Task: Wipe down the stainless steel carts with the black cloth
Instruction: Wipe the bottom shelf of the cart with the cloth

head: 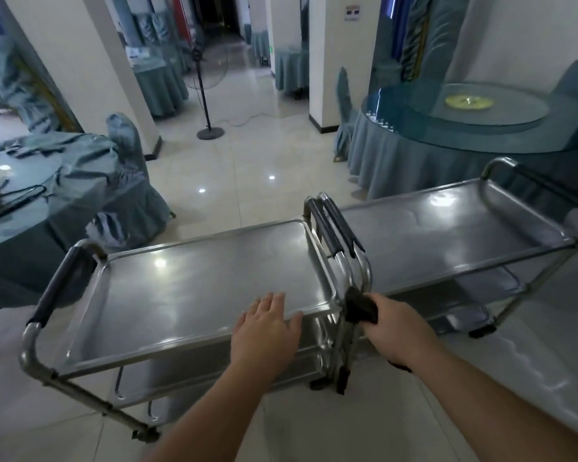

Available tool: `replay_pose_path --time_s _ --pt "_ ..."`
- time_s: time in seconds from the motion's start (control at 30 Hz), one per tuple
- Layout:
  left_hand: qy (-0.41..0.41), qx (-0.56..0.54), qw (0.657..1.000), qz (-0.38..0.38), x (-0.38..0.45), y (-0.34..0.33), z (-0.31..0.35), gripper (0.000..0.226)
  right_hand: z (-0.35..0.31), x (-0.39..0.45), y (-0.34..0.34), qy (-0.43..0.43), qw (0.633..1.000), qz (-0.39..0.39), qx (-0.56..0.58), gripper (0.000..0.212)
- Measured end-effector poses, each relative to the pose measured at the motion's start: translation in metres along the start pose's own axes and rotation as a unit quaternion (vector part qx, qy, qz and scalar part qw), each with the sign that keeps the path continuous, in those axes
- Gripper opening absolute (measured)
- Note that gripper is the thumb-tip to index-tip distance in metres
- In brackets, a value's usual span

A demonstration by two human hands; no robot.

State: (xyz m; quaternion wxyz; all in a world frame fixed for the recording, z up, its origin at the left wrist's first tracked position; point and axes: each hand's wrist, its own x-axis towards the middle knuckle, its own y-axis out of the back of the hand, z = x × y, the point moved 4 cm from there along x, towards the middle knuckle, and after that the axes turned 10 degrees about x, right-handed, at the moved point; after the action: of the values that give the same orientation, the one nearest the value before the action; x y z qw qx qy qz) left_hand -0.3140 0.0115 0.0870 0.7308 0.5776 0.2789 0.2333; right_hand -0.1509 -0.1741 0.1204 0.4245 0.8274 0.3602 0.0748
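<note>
1. Black cloth (361, 308) bunched in the right hand (392, 325), pressed against the upright steel tubes where the two carts meet, just below the curved handle bends.
2. Right-hand fingers curled tightly round the cloth (only a dark wad showing past the knuckles).
3. Left hand (267, 331) laid flat on the near rim of the left cart (194, 288), fingers straight and slightly spread, gripping nothing.
4. Left cart's top shelf bare and shiny, with ceiling lights mirrored in it; a black-sleeved handle at its far-left end; lower shelves visible beneath.
5. Right cart (447, 228) set end to end with the left one, their padded handles touching side by side in the middle; also bare on top, with a lower shelf and castors in view.
6. Beyond the right cart, a round table (481, 128) with blue-green skirting and a glass turntable.
7. To the left, a covered chair (127, 151) and another draped table.
8. Further back, a standing fan (204, 78) on the pale tiled floor, between white pillars.
</note>
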Motion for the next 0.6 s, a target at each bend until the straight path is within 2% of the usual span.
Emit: replay_pose_path --time_s 0.13,0.27,0.4,0.6 --pt "0.018 -0.005 1.0 0.011 0.027 0.003 0.048 0.074 0.04 0.038 0.05 0.009 0.999 0.021 0.029 0.032" --pt "0.04 -0.013 0.999 0.005 0.042 -0.003 0.079 0.073 0.073 0.077 0.072 0.004 0.998 0.024 0.065 0.027" --pt "0.058 -0.015 0.998 -0.004 0.06 -0.006 0.085 0.073 0.088 0.114 0.073 -0.009 0.995 0.023 0.098 0.017" --pt "0.079 -0.02 0.996 -0.022 0.116 -0.017 0.064 0.074 0.089 0.18 0.059 -0.052 0.991 0.019 0.119 0.016"
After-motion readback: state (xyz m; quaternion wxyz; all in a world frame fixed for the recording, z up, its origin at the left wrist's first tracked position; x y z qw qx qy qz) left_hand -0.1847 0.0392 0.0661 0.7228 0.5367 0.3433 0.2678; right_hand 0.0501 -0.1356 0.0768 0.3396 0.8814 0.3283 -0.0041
